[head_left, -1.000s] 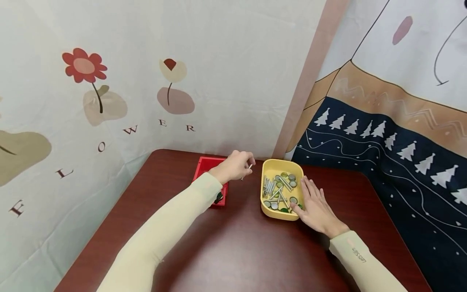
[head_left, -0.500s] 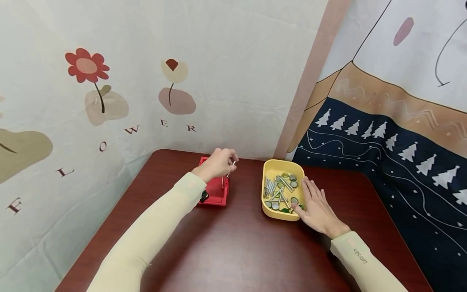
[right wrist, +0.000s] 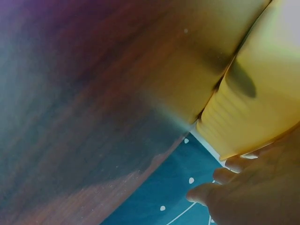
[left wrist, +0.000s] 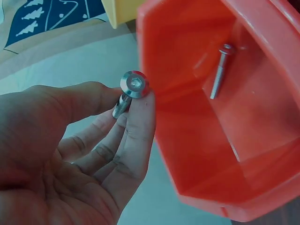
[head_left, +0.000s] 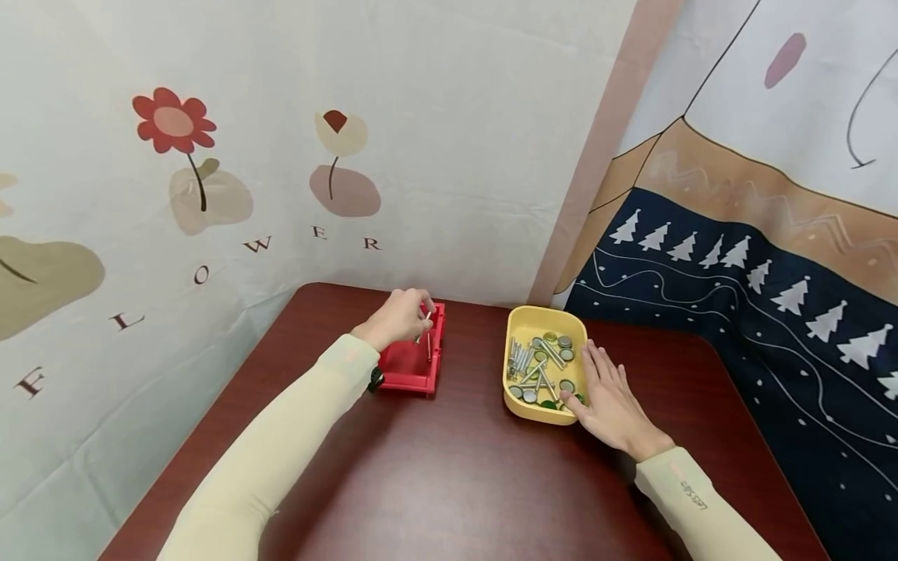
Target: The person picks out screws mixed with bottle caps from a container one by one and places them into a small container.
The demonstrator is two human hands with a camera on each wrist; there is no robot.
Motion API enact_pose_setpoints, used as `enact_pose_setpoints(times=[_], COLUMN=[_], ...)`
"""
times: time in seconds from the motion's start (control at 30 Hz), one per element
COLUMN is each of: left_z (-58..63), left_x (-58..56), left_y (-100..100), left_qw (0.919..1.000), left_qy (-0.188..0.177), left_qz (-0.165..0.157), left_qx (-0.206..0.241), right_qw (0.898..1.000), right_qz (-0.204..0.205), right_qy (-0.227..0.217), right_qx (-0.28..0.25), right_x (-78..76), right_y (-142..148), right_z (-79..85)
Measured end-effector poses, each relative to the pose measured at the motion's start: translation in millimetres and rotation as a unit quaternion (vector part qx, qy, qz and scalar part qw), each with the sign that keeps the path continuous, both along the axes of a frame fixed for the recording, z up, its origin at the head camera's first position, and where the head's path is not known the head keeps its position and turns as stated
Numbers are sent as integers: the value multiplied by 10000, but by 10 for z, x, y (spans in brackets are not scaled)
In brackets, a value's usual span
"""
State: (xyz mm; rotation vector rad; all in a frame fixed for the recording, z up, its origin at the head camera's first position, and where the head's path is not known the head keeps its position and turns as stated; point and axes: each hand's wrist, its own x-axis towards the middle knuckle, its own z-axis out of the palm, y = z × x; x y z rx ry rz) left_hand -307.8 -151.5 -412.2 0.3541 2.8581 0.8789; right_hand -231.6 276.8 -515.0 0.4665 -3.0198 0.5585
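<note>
My left hand pinches a metal bolt between thumb and fingertips, its round socket head facing the left wrist camera. It hovers over the red bin, which partly hides behind the hand in the head view. Inside that bin lies another bolt, against a sloping wall. My right hand rests along the right side of the yellow container, fingers straight and thumb over the rim. Several bolts and round bottle caps are scattered in the yellow container.
Both containers stand on a dark red-brown table, with a gap between them. A printed cloth hangs behind the table's back edge, and a dark blue part of it covers the right side.
My left hand has moved left with the bolt, from the gap between the containers to over the red bin. The right hand has stayed on the yellow container.
</note>
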Motion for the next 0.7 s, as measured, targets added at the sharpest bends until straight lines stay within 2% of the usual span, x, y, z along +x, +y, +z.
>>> enact_pose_setpoints(times=[0.43,0.7], left_z=[-202,-321], left_x=[-111,-165], left_y=[-99,-51], left_qw=[9978,9974], left_qy=[-540,-520], left_qz=[382,286], left_qx=[-90,-403], right_qw=[10000,10000], right_qz=[-13,-26], right_qy=[-55,-7], right_qx=[35,9], right_x=[25,10], right_y=[-23,-17], right_z=[13,18])
